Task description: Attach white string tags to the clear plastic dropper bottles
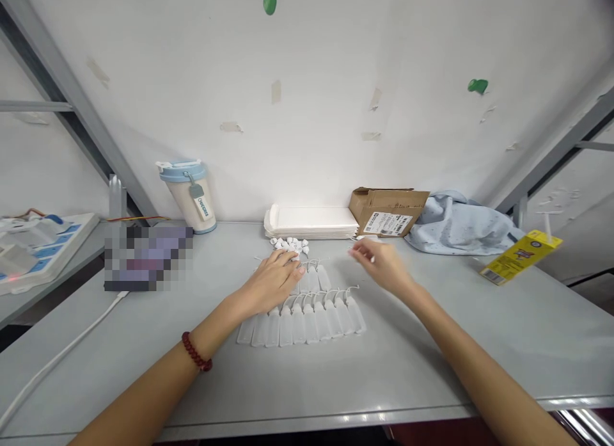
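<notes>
A row of small flat translucent bottle-like pieces (298,324), each with a thin white curved strip at its top, lies side by side on the grey table. Behind it a shorter second row (322,278) shows in part. My left hand (275,279) rests palm down over that back row, fingers stretched, hiding some of it. Just beyond the fingertips is a small heap of white caps (298,244). To the right of the heap, my right hand (378,262) hovers above the table, slightly blurred, its fingers curled and pinched together. Whatever is between them is too small to name.
White flat boxes or trays (311,222) are stacked against the wall, beside an opened brown carton (391,212). Bluish cloth (460,225) and a yellow drink box (520,257) stand right. Leftward are a tumbler (189,196), a pixelated device (148,259), its white cable (62,353) and a power strip (62,247).
</notes>
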`<state>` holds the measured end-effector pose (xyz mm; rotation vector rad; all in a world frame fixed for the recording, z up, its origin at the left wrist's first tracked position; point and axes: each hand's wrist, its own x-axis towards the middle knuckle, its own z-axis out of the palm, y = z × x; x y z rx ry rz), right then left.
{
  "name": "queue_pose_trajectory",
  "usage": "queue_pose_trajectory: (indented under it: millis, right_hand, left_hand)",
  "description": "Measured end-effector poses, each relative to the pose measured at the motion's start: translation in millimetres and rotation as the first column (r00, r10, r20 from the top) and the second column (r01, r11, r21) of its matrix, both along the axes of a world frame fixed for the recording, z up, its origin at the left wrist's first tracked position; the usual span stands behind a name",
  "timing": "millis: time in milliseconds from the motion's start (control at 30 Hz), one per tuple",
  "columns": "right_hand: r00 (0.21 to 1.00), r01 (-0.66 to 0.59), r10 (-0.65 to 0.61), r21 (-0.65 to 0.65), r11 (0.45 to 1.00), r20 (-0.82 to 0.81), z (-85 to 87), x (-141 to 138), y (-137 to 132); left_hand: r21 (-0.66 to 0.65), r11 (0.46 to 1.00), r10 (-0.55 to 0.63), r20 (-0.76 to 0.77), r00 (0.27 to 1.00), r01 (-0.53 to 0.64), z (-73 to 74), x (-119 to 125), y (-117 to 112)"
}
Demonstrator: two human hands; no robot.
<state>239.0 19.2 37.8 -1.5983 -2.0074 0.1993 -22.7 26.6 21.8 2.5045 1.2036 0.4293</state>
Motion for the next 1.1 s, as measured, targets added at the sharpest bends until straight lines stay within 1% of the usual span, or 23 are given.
queue_pose_trajectory:
  millis: [33, 67, 100, 133, 200, 300, 400, 633, 800, 967, 1100]
  right_hand:
    - [0.993, -0.121, 0.121, -0.009, 0.993, 0.005, -3.9, -9, -4]
    - [0.976, -0.216, 0.216, -0.019, 0.976, 0.02, -7.6, -17, -8]
    - [0.958, -0.283, 0.284, -0.026, 0.959, 0.042, -11.0, -23, -11]
    - [0.94, -0.333, 0.335, -0.041, 0.942, 0.065, -13.9, -27, -14]
    - [0.919, -0.377, 0.383, -0.073, 0.923, 0.096, -17.7, -32, -18]
    - [0.913, -0.378, 0.392, -0.129, 0.917, 0.11, -18.8, -32, -20]
    - [0.912, -0.378, 0.396, -0.159, 0.912, 0.103, -17.7, -31, -19]
    - [0.92, -0.365, 0.384, -0.18, 0.913, 0.081, -19.5, -31, -16]
    - [0.922, -0.35, 0.372, -0.182, 0.919, 0.104, -20.5, -29, -15]
    - [0.929, -0.345, 0.36, -0.15, 0.927, 0.086, -19.4, -29, -14]
    - [0.936, -0.332, 0.338, -0.079, 0.94, 0.093, -16.6, -30, -14]
  left_hand:
    - [-0.008, 1.0, 0.011, -0.001, 1.0, -0.011, 1.0, 1, -1]
    - [-0.015, 1.0, 0.023, -0.002, 1.0, -0.023, 2.1, 1, -1]
    - [-0.019, 0.999, 0.032, -0.003, 0.999, -0.032, 3.3, 2, -2]
    - [-0.02, 0.999, 0.04, -0.002, 0.999, -0.04, 4.3, 3, -2]
    - [-0.018, 0.999, 0.048, 0.001, 0.999, -0.048, 5.5, 3, -3]
    - [-0.02, 0.998, 0.051, 0.004, 0.999, -0.051, 4.8, 3, -3]
    - [-0.023, 0.998, 0.057, 0.018, 0.998, -0.057, 2.3, 3, -1]
    - [-0.036, 0.997, 0.063, 0.006, 0.998, -0.063, -0.3, 3, 0]
    - [-0.029, 0.997, 0.075, -0.002, 0.997, -0.075, -1.5, 3, 0]
    - [-0.022, 0.997, 0.074, -0.003, 0.997, -0.074, -1.1, 3, -1]
    - [-0.045, 0.996, 0.084, 0.017, 0.996, -0.083, 1.4, 4, -1]
